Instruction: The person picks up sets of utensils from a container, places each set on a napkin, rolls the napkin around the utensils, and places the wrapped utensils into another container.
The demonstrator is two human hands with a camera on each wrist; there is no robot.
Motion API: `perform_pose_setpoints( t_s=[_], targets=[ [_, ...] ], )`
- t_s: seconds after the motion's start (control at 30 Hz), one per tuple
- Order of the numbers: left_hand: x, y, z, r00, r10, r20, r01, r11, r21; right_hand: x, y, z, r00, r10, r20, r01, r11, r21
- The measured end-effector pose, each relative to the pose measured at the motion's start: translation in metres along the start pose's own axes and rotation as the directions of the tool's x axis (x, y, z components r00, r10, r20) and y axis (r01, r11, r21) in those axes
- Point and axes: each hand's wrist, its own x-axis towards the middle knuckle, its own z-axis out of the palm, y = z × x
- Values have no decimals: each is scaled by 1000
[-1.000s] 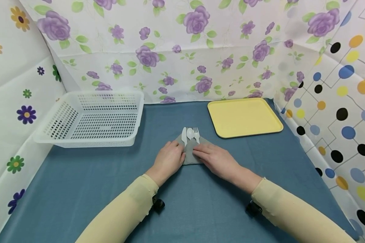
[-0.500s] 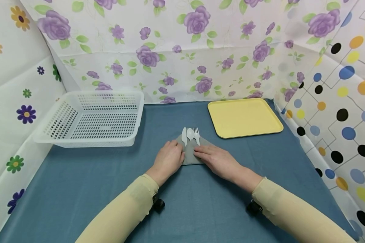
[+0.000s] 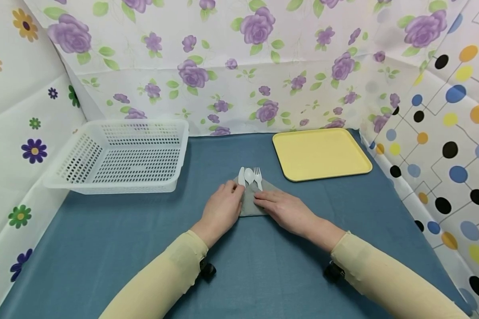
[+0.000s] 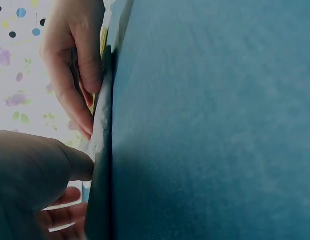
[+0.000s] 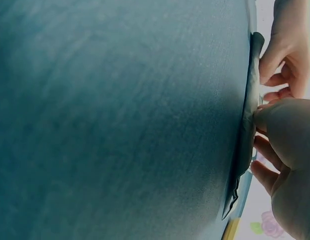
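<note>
Near the middle of the blue bench [image 3: 239, 270], a grey napkin [image 3: 249, 207] lies folded flat, with its straight lower edge toward the person. Three white pieces poke out of its far end side by side: a knife [image 3: 241, 175] on the left, a spoon [image 3: 249, 175] in the middle and a fork [image 3: 257, 177] on the right, heads pointing away. Their lower parts are hidden by the fold.

The left hand [image 3: 220, 206] is at the napkin's left side, fingers bent and tips beside the knife; from its wrist view the thumb meets the napkin. Whether this grip pinches the fold, the knife or neither, I cannot tell. The right hand [image 3: 288, 212] lies over the napkin's right side, its grip loose and spread, with the fingertips resting on the fold just below the fork. The two hands are close but apart, and a strip of napkin shows between them.

Farther back on the left stands a white basket [image 3: 168, 184] with slotted walls; on the right lies a yellow tray [image 3: 321, 155]. Behind them hangs a curtain [image 3: 231, 102] with purple roses.
</note>
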Motion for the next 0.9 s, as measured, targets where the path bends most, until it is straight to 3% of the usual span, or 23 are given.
perform_pose_setpoints(
  t_s=[0.17, 0.37, 0.63, 0.9],
  targets=[
    [-7, 8, -6, 991, 129, -21, -128, 991, 48, 1, 1, 0, 1000, -6, 0, 6, 1000, 2],
    [-17, 18, -8, 973, 233, 6, -233, 973, 2, 1, 2, -1, 1000, 5, 5, -5, 1000, 6],
    [-27, 23, -7, 964, 243, 107, -240, 970, -38, 1, 2, -2, 999, 25, 22, -26, 999, 31],
    [-29, 24, -6, 961, 238, 143, -234, 971, -47, -3, 1, -4, 998, 58, 23, -59, 996, 63]
  ],
)
